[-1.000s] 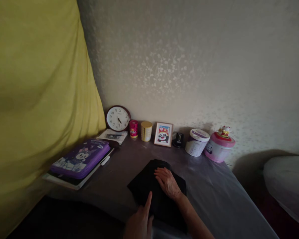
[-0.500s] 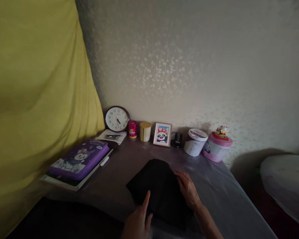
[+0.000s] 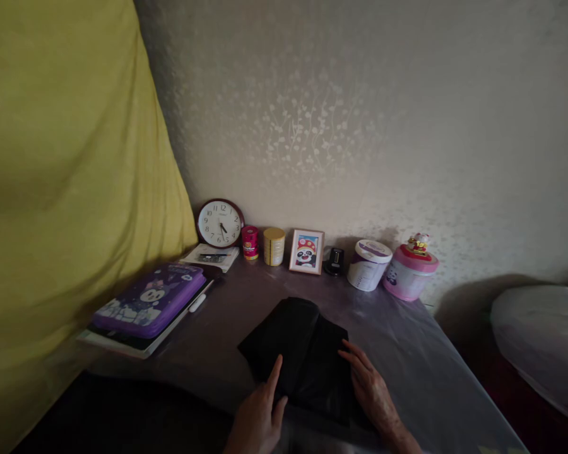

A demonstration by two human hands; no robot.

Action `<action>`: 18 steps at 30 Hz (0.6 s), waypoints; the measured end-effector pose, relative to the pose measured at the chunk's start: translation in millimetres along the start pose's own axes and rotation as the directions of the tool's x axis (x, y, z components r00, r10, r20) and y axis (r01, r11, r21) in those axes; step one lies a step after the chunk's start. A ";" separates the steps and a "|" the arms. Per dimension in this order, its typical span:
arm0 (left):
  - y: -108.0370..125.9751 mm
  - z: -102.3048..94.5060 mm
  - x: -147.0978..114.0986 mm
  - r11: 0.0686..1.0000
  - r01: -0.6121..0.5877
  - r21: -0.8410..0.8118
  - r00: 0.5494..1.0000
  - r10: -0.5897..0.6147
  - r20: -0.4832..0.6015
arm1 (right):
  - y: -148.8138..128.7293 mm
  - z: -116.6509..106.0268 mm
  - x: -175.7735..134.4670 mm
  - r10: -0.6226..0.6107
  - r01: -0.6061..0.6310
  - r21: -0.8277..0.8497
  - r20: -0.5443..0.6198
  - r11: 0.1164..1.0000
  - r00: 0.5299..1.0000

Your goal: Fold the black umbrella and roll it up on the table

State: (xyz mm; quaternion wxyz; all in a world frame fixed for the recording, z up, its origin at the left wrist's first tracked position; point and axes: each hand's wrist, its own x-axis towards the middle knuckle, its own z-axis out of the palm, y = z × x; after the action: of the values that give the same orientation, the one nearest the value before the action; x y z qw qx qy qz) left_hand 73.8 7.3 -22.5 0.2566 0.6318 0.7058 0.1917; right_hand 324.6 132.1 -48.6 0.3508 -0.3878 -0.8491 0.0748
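Observation:
A black piece of folded cloth (image 3: 296, 353) lies on the table in front of me; its exact kind is too dark to make out. My left hand (image 3: 260, 410) is at its near left side, index finger stretched over the cloth and thumb apart, the other fingers hidden. At the cloth's right edge rests my right hand (image 3: 369, 384), its fingers extended and touching the fabric without a visible grip. More dark fabric (image 3: 137, 416) spreads along the near left edge of the table.
Left stand a purple pencil case (image 3: 151, 299) on books and a yellow curtain (image 3: 76, 157). Along the wall are a clock (image 3: 220, 223), a red can (image 3: 250, 243), a yellow tin (image 3: 274, 246), a panda picture frame (image 3: 307, 251), a white tub (image 3: 369, 265) and a pink tub (image 3: 409, 277).
My right hand has slid down and slightly right along the cloth's edge, uncovering its upper right corner. My left hand stays nearly in place. The view has shifted slightly.

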 end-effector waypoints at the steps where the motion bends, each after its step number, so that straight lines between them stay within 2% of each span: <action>1: -0.6 0.2 0.6 1.000 0.002 -0.005 1.000 -0.002 -0.002 | -3.1 -1.2 0.0 -0.007 0.006 0.020 0.010 1.000 1.000; 7: -0.6 -0.9 1.5 0.999 0.004 -0.045 1.000 -0.004 -0.010 | -18.2 -7.0 7.0 -0.017 0.015 0.114 0.015 0.993 1.000; 13: -0.2 -5.0 -0.4 0.990 -0.002 -0.144 1.000 -0.002 -0.027 | -21.5 3.4 17.0 -0.017 0.027 0.173 -0.060 0.984 0.998; 18: 0.9 -11.1 -1.3 0.978 0.007 -0.208 1.000 -0.011 -0.015 | -29.2 5.2 35.3 -0.027 0.040 0.185 -0.074 0.982 0.997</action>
State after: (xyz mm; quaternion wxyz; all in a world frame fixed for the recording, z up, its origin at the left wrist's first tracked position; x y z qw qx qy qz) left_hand 67.9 6.7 -13.1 0.3166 0.5968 0.6867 0.2684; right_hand 287.5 137.8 -21.9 0.4167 -0.3413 -0.8318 0.1342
